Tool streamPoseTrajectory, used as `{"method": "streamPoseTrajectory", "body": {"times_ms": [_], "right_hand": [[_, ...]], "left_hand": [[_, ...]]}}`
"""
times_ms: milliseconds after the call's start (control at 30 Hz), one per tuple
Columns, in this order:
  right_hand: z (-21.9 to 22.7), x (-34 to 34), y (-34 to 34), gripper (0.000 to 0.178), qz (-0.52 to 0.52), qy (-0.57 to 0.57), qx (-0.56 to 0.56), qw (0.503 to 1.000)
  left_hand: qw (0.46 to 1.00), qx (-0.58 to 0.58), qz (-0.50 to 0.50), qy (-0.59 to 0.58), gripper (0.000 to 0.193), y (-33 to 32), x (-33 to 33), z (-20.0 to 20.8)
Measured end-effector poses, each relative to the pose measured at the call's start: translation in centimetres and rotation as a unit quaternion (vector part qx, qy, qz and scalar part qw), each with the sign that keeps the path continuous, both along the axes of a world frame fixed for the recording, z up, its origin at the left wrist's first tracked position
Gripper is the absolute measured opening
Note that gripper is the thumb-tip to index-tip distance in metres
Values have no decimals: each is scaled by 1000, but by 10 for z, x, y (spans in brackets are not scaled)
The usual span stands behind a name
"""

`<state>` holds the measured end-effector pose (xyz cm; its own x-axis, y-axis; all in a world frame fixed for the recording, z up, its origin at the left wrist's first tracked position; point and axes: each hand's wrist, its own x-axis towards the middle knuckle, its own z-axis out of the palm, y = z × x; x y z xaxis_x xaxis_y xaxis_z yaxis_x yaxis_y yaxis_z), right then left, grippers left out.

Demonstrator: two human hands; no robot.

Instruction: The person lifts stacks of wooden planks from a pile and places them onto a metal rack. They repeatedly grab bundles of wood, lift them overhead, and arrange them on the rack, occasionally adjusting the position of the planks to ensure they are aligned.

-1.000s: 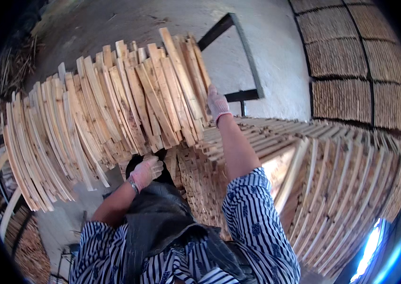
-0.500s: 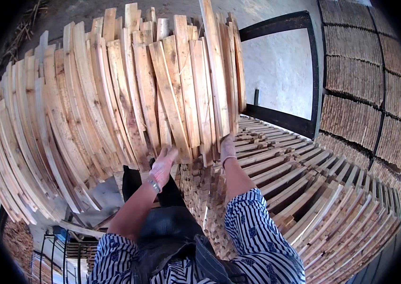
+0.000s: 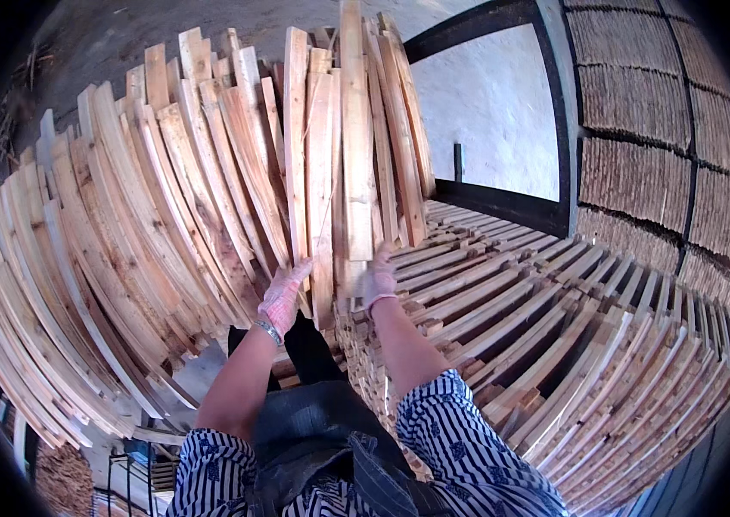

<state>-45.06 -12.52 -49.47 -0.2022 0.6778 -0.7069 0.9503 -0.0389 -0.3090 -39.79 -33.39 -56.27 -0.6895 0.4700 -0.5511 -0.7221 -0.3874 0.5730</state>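
Long, pale wooden boards (image 3: 145, 198) lie side by side in a thick pile in front of me. My left hand (image 3: 285, 293), in a pinkish-white knit glove with a metal band at the wrist, grips the near end of a board (image 3: 322, 198) from its left side. My right hand (image 3: 380, 277), gloved too and slightly blurred, presses in from the right beside a longer board (image 3: 355, 146). A few boards stand between the two hands, their near ends jutting toward me. The fingertips are partly hidden among the wood.
To the right stands a large stack of spaced, criss-crossed wooden strips (image 3: 546, 336). Behind it is a dark-framed pale panel (image 3: 498, 112). Bundled brown slats (image 3: 636, 103) are piled at the far right. A black metal rack (image 3: 128, 474) and wood shavings (image 3: 63, 478) sit at lower left.
My right hand has moved left, closer to my left hand. The boards between them have shifted left and nearer to me, the longest board with them. The view has shifted slightly.
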Motion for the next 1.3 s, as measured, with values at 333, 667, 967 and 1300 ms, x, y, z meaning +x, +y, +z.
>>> {"method": "streamPoseTrajectory", "body": {"times_ms": [333, 667, 967, 1300], "right_hand": [[52, 31, -68, 74, 34, 46, -189, 980], [-6, -50, 1, 72, 272, 263, 54, 924], [82, -117, -66, 106, 108, 278, -278, 913], [40, -101, -36, 113, 196, 181, -189, 945]], "left_hand": [[967, 23, 186, -173, 66, -94, -74, 114], [958, 58, 118, -253, 51, -93, -91, 67], [987, -43, 57, -145, 49, -91, -92, 120], [987, -76, 20, -137, 71, -32, -131, 152]]}}
